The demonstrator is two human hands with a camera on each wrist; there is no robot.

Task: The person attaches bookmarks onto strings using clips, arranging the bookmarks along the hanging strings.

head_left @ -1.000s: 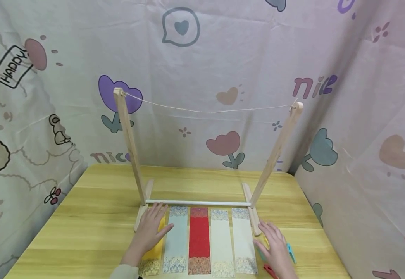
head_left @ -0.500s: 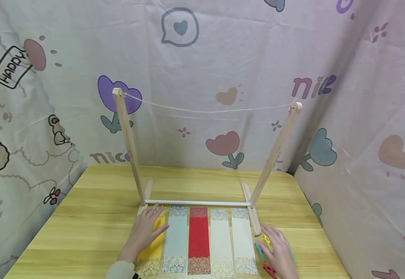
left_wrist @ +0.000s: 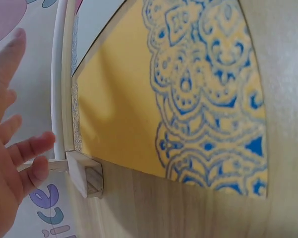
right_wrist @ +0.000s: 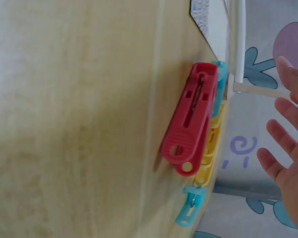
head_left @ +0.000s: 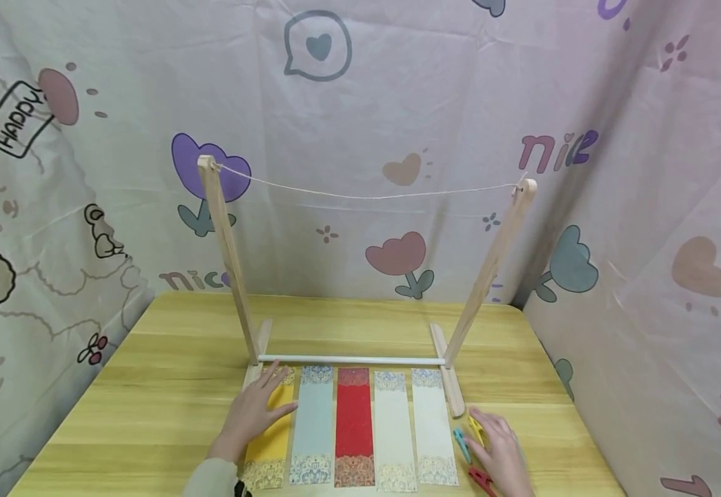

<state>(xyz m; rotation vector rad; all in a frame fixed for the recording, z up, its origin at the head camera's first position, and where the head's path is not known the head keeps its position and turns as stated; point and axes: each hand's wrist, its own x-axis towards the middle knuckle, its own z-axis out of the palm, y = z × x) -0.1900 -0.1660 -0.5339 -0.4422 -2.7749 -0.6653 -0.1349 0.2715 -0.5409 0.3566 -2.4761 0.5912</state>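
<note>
Yellow rectangular paper strip with a blue lacy border (head_left: 276, 438) lies flat on the wood-grain tabletop (head_left: 118, 414), near side of the pale wooden frame (head_left: 226, 255), towards its left. Our left hand (head_left: 250, 414) is spread above it, holding nothing; our right hand (head_left: 499, 445) hangs loose by the red plastic clip (right_wrist: 191, 116), fingers apart. Feels to us like the lining-up step; next move probably calls for a proper pinch on strip or clip.
</note>
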